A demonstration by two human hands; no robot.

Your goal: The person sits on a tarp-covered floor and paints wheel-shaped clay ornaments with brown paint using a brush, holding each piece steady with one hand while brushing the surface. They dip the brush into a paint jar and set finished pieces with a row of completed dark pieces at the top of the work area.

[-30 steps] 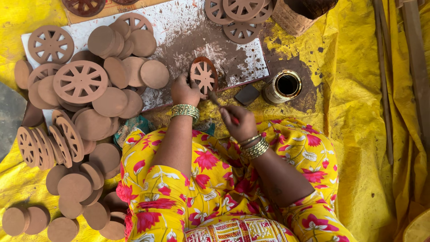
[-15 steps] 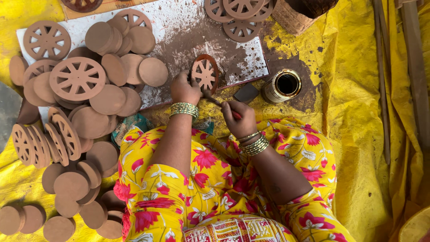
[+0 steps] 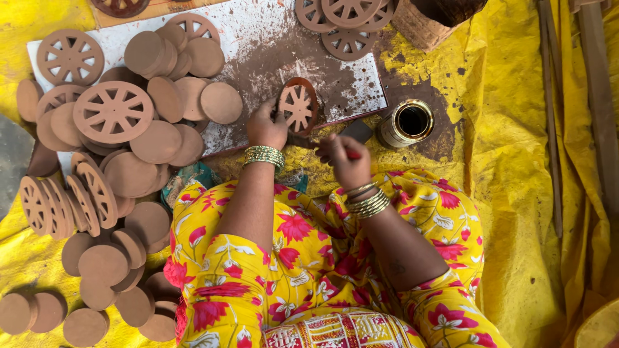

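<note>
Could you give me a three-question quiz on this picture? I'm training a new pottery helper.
1. True or false: the left hand touches the spoked clay wheel on the white board.
2. What does the right hand grip: A) a slim tool with a red handle, B) a plain clay disc, C) the brass pot?
3. Which side of the person holds the big heap of clay discs?

Key: 1 true; 2 A; 3 left.
</note>
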